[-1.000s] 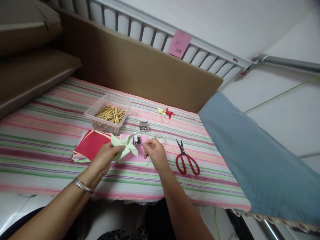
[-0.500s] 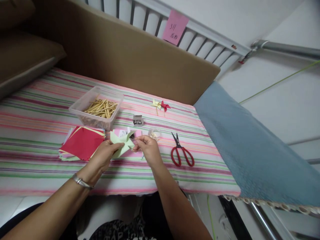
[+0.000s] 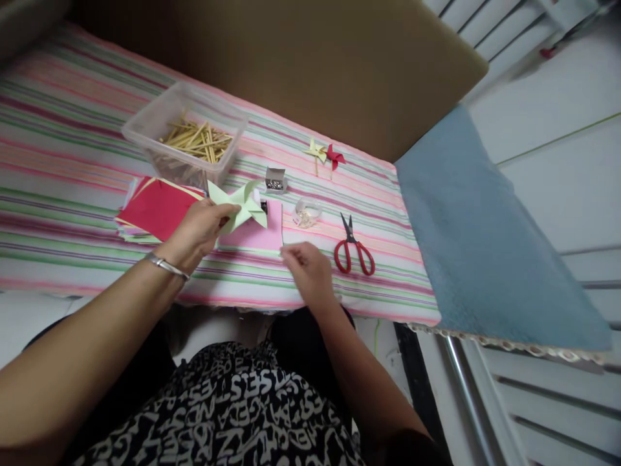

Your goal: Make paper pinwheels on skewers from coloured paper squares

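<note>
My left hand (image 3: 200,225) pinches a pale green paper pinwheel (image 3: 245,210) at its middle, thumb on top. Its folded blades spread over a pink sheet of paper (image 3: 257,236) on the table. To the right, my right hand (image 3: 308,266) is closed in a pinch above the striped cloth, apart from the pinwheel. A tiny thing may be between its fingertips, too small to make out. Close by stand a small round clear dish (image 3: 306,213) with little pale pieces and a small open box (image 3: 275,181) of metal bits.
Beyond my left hand lies a stack of coloured paper squares (image 3: 158,207), red on top. Behind it stands a clear plastic tub (image 3: 133,133) of wooden sticks. Red-handled scissors (image 3: 355,249) lie at right. Two small pinwheels, yellow (image 3: 315,150) and red (image 3: 334,157), lie near the cardboard wall (image 3: 310,71).
My right hand has drawn away from the green pinwheel, towards me and to the right. My left hand still grips the pinwheel. The head view has tipped downward.
</note>
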A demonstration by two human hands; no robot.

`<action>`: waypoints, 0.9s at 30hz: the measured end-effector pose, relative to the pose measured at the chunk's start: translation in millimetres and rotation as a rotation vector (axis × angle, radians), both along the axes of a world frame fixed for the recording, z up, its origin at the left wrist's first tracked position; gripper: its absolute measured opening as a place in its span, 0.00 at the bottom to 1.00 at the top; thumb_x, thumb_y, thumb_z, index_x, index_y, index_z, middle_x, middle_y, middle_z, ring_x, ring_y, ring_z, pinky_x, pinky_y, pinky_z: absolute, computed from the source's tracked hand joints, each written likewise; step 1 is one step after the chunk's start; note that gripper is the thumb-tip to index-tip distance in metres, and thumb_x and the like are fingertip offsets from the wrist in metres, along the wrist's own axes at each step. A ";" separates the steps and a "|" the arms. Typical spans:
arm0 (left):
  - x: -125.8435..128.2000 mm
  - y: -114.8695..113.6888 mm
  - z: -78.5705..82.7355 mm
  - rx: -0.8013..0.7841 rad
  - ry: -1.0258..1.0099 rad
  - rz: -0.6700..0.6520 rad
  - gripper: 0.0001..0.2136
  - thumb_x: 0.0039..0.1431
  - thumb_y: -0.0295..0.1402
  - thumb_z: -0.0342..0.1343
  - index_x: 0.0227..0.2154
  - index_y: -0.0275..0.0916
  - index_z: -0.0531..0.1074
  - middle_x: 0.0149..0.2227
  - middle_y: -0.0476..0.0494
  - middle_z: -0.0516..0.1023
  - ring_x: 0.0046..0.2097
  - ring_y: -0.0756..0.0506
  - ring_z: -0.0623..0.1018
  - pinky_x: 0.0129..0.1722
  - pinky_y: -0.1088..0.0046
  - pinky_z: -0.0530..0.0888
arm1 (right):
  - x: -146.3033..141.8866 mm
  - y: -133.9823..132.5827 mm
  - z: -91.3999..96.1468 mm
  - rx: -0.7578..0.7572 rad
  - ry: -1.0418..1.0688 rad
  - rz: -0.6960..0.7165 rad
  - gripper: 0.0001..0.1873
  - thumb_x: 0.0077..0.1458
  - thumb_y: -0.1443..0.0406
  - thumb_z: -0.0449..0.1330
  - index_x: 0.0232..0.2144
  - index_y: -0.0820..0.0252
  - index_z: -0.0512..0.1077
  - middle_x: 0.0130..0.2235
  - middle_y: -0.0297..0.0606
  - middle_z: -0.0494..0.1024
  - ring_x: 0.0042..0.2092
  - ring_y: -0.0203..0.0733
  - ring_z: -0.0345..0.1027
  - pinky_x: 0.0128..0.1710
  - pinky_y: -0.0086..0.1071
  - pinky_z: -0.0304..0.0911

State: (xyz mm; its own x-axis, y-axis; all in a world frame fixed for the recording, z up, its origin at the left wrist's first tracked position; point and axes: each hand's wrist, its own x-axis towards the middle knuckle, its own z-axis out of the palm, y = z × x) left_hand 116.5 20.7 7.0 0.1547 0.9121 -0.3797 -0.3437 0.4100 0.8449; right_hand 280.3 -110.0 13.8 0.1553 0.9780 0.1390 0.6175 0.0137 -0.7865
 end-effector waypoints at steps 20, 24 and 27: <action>-34.3 -14.5 20.6 0.036 0.005 0.008 0.05 0.40 0.24 0.63 0.19 0.36 0.72 0.23 0.47 0.75 0.26 0.49 0.73 0.28 0.73 0.70 | -17.0 -22.3 -47.0 -0.269 -0.028 0.415 0.07 0.57 0.67 0.58 0.32 0.58 0.78 0.34 0.35 0.80 0.35 0.37 0.72 0.40 0.29 0.63; -31.0 -19.4 17.8 0.043 0.005 -0.036 0.03 0.41 0.24 0.63 0.20 0.34 0.73 0.23 0.46 0.76 0.25 0.49 0.73 0.27 0.73 0.70 | -16.0 -18.4 -50.1 -0.297 0.032 0.353 0.07 0.56 0.66 0.59 0.32 0.58 0.78 0.32 0.35 0.80 0.34 0.37 0.72 0.37 0.28 0.64; -26.2 -23.2 16.1 0.025 -0.058 -0.074 0.03 0.42 0.23 0.63 0.22 0.32 0.74 0.24 0.45 0.77 0.26 0.50 0.74 0.28 0.74 0.70 | -14.9 -16.0 -55.0 -0.335 0.090 0.317 0.07 0.55 0.65 0.59 0.32 0.58 0.78 0.31 0.35 0.79 0.31 0.36 0.72 0.33 0.27 0.64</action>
